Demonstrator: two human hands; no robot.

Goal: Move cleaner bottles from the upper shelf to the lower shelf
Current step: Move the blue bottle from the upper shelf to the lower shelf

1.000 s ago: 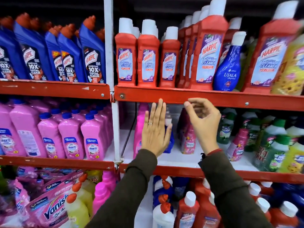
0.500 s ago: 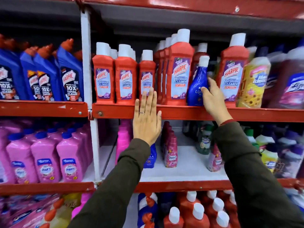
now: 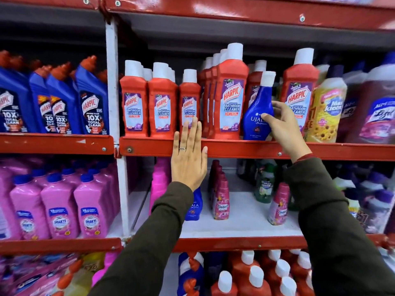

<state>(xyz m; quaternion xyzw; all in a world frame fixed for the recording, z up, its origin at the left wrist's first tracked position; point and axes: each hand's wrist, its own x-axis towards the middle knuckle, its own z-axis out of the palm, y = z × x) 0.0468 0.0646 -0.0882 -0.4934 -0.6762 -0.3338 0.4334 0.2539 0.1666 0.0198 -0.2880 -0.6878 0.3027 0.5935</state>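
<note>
A blue Ujala bottle (image 3: 256, 116) with a white cap stands on the upper shelf (image 3: 235, 148) between red Harpic bathroom cleaner bottles (image 3: 229, 99). My right hand (image 3: 285, 129) wraps around its right side, thumb on the label. My left hand (image 3: 189, 154) is flat with fingers together and straight, raised in front of the shelf's red front edge and a small red Harpic bottle (image 3: 189, 99), holding nothing. The lower shelf (image 3: 239, 218) below has a second blue Ujala bottle (image 3: 195, 207), partly hidden behind my left sleeve.
Pink Comfort bottles (image 3: 221, 199), a green bottle (image 3: 265, 186) and a tall pink bottle (image 3: 159, 184) stand on the lower shelf. A yellow Max Kleen bottle (image 3: 327, 112) and purple cleaners sit right of my hand. A white upright post (image 3: 115, 116) divides the shelving bays.
My right hand rose from the shelf edge to the blue Ujala bottle and closed around it. My left hand stayed flat at the shelf edge. The view tilted upward.
</note>
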